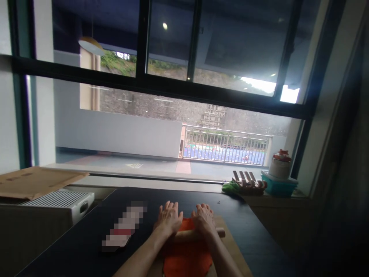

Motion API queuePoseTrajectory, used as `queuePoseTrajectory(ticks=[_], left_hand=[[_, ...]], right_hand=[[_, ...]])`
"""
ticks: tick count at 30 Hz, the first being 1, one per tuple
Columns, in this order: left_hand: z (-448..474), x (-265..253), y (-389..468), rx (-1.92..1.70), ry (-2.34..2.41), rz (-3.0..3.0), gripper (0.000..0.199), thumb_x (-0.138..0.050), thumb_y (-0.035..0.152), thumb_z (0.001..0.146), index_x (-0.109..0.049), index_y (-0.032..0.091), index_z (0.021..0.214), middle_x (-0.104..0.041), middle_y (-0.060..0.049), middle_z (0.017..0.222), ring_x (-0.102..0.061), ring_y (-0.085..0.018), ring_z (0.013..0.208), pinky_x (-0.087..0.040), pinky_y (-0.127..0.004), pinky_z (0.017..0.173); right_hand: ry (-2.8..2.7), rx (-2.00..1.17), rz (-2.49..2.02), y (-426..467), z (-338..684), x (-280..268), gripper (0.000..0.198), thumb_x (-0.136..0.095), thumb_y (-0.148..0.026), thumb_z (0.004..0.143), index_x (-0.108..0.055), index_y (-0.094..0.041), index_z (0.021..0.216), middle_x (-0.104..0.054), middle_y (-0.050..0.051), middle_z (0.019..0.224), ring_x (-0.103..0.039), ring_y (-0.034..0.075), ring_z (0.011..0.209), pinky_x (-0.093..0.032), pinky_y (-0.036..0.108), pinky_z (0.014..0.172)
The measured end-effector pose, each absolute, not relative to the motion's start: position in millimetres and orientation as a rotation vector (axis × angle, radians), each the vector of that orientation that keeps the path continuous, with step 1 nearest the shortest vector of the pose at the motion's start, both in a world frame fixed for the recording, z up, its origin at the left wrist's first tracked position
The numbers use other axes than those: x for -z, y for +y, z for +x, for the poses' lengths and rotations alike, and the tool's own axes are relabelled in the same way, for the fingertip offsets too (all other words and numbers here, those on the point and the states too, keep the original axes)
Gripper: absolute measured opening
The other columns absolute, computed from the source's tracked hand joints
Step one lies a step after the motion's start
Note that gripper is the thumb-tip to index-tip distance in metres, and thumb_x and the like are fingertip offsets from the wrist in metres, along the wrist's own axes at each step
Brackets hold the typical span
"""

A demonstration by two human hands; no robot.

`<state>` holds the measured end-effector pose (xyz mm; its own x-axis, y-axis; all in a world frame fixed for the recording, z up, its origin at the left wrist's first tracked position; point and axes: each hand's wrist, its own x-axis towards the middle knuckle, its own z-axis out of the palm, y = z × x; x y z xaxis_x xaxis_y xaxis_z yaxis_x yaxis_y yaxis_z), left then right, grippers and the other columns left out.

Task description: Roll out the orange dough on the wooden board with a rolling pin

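Observation:
A wooden rolling pin (pixel 187 235) lies crosswise on a flat orange sheet (pixel 187 261) of soft material, dough or clay; I cannot tell which. Beneath the sheet is a light wooden board (pixel 230 246). My left hand (pixel 169 218) rests over the pin's left end and hides it, fingers stretched forward. Towards the pin's right end, my right hand (pixel 204 218) presses down with its palm, its fingers also stretched out and not wrapped around the wood. The pin's right tip sticks out past my right wrist.
On the dark table (pixel 86 238), a blurred-out phone-shaped object (pixel 123 227) lies to the left. Cardboard (pixel 37 181) rests on a white slatted unit (pixel 62 200) beyond the table's left edge. A teal box (pixel 278 185), a white jar (pixel 279 167) and a brown rack (pixel 250 184) stand by the window.

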<state>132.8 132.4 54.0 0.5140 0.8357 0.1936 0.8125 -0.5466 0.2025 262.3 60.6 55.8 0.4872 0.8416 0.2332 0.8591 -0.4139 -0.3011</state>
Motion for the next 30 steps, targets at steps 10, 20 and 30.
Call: queuePoseTrajectory(ticks=[10, 20, 30], left_hand=[[123, -61, 112, -0.309, 1.418, 2.673, 0.056, -0.031, 0.035, 0.086, -0.048, 0.011, 0.134, -0.050, -0.015, 0.138, -0.035, -0.030, 0.135, -0.028, -0.051, 0.108], [103, -52, 58, -0.477, 1.396, 2.771, 0.050, -0.033, 0.040, 0.088, -0.057, 0.019, 0.127, -0.054, -0.011, 0.137, -0.036, -0.029, 0.134, -0.022, -0.049, 0.111], [118, -65, 94, -0.549, 1.402, 2.778, 0.048, -0.038, 0.036, 0.086, -0.056, 0.014, 0.124, -0.057, -0.013, 0.130, -0.042, -0.027, 0.128, -0.028, -0.044, 0.108]], right_hand=[[-1.375, 0.051, -2.357, 38, 252, -60, 0.034, -0.042, -0.031, 0.087, -0.066, -0.021, 0.108, -0.062, 0.010, 0.118, -0.048, 0.028, 0.120, -0.036, 0.041, 0.098], [-1.350, 0.179, -2.312, -16, 227, -43, 0.040, -0.038, -0.028, 0.090, -0.060, -0.022, 0.122, -0.055, 0.008, 0.133, -0.037, 0.025, 0.132, -0.021, 0.038, 0.110], [-1.327, 0.123, -2.322, 25, 245, -59, 0.030, -0.040, -0.028, 0.087, -0.067, -0.022, 0.101, -0.066, 0.008, 0.109, -0.051, 0.024, 0.114, -0.036, 0.035, 0.097]])
